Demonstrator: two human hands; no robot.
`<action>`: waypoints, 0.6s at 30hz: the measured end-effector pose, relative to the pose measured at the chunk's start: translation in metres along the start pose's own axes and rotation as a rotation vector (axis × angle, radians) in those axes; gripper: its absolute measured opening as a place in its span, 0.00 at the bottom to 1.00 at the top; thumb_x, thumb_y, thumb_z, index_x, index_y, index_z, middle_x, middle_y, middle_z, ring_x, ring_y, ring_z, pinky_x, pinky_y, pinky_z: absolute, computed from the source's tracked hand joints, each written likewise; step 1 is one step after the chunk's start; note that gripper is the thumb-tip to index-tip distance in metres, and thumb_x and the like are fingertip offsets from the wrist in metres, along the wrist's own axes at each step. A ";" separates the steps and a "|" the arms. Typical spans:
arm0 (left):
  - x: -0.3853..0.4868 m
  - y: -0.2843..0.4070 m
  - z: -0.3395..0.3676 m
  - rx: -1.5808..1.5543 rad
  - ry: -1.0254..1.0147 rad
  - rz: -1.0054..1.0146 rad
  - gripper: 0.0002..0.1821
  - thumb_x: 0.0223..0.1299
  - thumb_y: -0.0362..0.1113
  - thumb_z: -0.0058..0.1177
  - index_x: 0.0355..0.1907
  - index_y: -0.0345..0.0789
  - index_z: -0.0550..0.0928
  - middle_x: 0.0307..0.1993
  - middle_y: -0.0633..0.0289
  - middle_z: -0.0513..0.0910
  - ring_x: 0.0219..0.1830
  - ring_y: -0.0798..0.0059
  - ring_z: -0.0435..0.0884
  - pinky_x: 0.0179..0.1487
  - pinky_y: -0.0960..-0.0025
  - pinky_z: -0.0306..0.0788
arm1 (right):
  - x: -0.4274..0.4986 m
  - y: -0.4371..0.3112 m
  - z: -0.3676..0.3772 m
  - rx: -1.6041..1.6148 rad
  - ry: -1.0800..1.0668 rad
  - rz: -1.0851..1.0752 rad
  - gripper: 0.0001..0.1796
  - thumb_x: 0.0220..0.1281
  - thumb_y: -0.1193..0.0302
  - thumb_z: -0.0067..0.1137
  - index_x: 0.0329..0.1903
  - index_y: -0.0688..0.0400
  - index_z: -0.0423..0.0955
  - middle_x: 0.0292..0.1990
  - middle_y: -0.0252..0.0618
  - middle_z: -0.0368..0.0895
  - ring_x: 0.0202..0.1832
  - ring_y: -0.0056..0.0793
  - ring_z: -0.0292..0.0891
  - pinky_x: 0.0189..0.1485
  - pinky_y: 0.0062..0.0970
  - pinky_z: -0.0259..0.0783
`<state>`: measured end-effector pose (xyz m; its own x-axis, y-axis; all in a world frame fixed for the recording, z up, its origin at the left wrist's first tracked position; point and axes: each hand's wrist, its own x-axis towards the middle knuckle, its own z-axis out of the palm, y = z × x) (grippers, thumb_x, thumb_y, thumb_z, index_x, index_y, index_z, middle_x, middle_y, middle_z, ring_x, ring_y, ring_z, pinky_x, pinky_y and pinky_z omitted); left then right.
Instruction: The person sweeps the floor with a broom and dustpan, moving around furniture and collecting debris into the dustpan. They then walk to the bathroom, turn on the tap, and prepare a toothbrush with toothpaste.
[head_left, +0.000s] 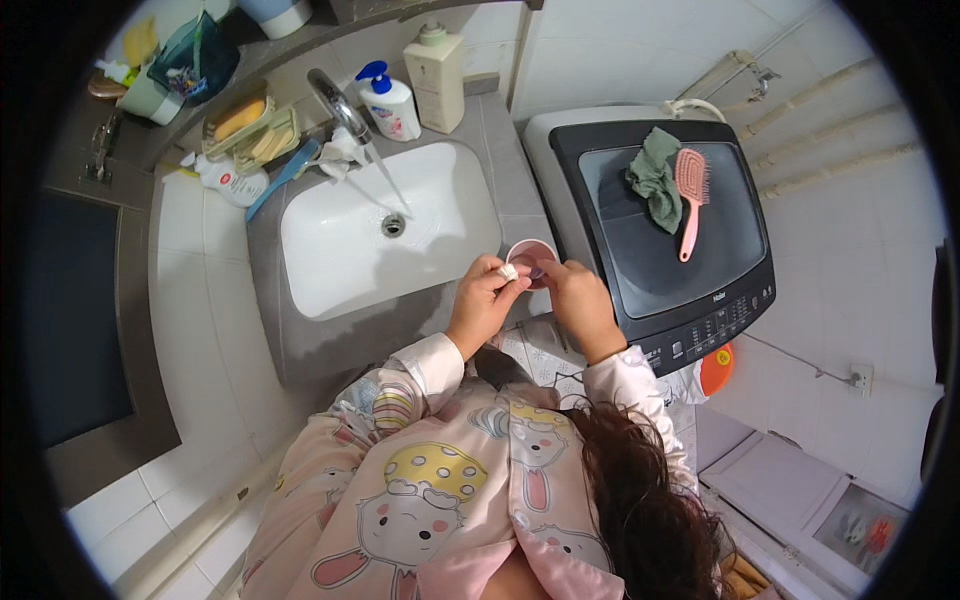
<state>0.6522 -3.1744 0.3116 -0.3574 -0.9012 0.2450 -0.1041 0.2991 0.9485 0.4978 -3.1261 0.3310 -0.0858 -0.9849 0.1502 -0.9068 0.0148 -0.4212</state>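
Between the thumb and forefinger of my left hand (484, 304) is a small white ribbed cap (508, 272). My right hand (583, 304) has its fingertips at the mouth of a pink cup (531, 247), pinched on a small lilac object (535, 274) that is mostly hidden. The cup is at the right front corner of the grey counter (322, 341), beside the white sink basin (330, 255). Water runs from the chrome faucet (341, 105) toward the drain (393, 225).
A pump bottle with a blue top (390, 109) and a beige bottle (436, 79) stand behind the basin. Soap dishes (240, 124) and a blue brush (283, 180) lie left. On the washing machine (652, 277) are a green cloth (654, 176) and a pink hairbrush (691, 187).
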 end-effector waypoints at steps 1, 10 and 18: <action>-0.001 0.006 -0.004 -0.090 0.041 -0.005 0.07 0.49 0.33 0.59 0.32 0.34 0.82 0.26 0.63 0.73 0.29 0.71 0.73 0.34 0.73 0.67 | 0.005 0.000 0.000 -0.032 -0.047 -0.005 0.07 0.51 0.72 0.48 0.32 0.54 0.75 0.24 0.44 0.74 0.25 0.45 0.74 0.26 0.38 0.70; -0.009 0.034 -0.096 -0.606 0.266 -0.319 0.11 0.63 0.36 0.44 0.32 0.30 0.74 0.21 0.67 0.72 0.23 0.82 0.68 0.31 0.79 0.65 | 0.000 -0.045 -0.063 0.049 0.200 -0.109 0.06 0.44 0.76 0.58 0.30 0.56 0.76 0.18 0.39 0.70 0.16 0.37 0.68 0.18 0.32 0.63; -0.019 0.033 -0.097 -0.776 -0.077 -0.790 0.16 0.60 0.44 0.47 0.36 0.30 0.78 0.28 0.63 0.80 0.12 0.90 0.60 0.13 0.84 0.51 | -0.005 -0.104 -0.004 0.160 0.182 -0.697 0.16 0.40 0.76 0.62 0.37 0.64 0.74 0.13 0.31 0.63 0.14 0.25 0.64 0.15 0.24 0.60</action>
<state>0.7457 -3.1783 0.3578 -0.5066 -0.7217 -0.4717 0.2713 -0.6528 0.7073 0.5912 -3.1222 0.3781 0.4085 -0.7124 0.5706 -0.7057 -0.6430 -0.2976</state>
